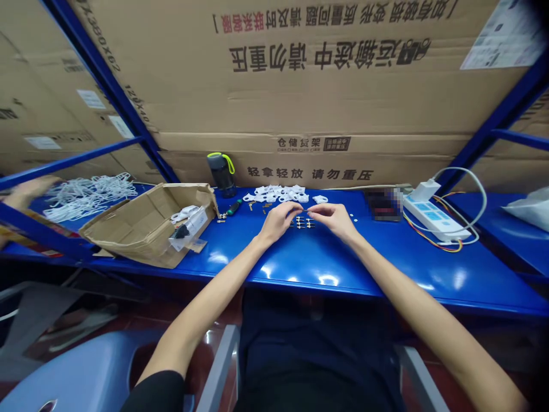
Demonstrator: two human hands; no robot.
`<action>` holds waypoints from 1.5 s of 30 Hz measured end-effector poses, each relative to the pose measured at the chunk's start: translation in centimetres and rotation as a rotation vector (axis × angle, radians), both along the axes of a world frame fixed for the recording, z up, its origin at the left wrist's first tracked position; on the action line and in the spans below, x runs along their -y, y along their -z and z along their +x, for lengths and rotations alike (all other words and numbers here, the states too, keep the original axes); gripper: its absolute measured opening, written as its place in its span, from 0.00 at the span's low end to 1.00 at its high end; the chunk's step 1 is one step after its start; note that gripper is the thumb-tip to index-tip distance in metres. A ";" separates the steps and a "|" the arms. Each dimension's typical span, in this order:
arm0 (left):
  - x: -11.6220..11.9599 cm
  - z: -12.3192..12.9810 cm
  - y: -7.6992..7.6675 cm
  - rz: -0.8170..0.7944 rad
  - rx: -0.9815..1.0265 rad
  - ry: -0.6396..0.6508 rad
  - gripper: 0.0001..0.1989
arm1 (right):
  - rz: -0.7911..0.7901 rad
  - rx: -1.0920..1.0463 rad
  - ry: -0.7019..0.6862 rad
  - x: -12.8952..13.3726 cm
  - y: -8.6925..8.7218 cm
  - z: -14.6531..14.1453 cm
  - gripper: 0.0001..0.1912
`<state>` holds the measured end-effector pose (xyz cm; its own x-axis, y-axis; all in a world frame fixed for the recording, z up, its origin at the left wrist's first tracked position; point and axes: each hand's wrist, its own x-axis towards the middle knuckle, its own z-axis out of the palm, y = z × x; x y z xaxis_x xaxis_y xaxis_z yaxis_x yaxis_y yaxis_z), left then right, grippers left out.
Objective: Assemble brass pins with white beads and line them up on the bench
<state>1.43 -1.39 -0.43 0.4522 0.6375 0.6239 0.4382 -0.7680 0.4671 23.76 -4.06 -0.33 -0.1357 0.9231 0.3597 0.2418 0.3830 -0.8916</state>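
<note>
Over the middle of the blue table (257, 260), my left hand (278, 222) and my right hand (334, 220) face each other with their fingertips nearly meeting. Both are pinched closed. Something tiny shows between the fingertips, too small to make out. Just below the hands lie several small metal pieces (299, 222) in short rows. A pile of white plastic parts (278, 194) is spread behind my left hand, and one more white part (319, 199) lies behind the gap between the hands. A few small brass-coloured pieces (266, 206) are left of my left hand.
An open cardboard box (128, 234) stands at the left, with a dark bottle (222, 174) and a green screwdriver (234, 207) beside it. White cords (92, 194) lie farther left, near another person's arm (28, 191). At right are a dark box (384, 205) and a power strip (437, 217).
</note>
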 end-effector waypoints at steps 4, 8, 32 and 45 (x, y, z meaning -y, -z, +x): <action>0.2 0.0 0.2 0.076 -0.007 -0.014 0.08 | -0.016 -0.049 -0.057 0.0 0.2 -0.2 0.16; 0.2 0.0 0.2 0.117 0.001 -0.008 0.08 | 0.001 -0.056 -0.043 0.0 0.3 -0.3 0.16; 0.3 0.4 -0.3 -0.140 0.154 0.059 0.13 | 0.093 -0.100 -0.048 0.5 0.0 -0.7 0.15; 0.3 0.5 -0.3 -0.282 0.231 0.045 0.16 | 0.124 -0.078 0.005 0.6 -0.3 -0.5 0.17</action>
<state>1.96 -1.73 -0.09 0.3518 0.7815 0.5152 0.2651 -0.6110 0.7459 23.26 -4.66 -0.04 -0.0981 0.8718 0.4799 0.1757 0.4899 -0.8539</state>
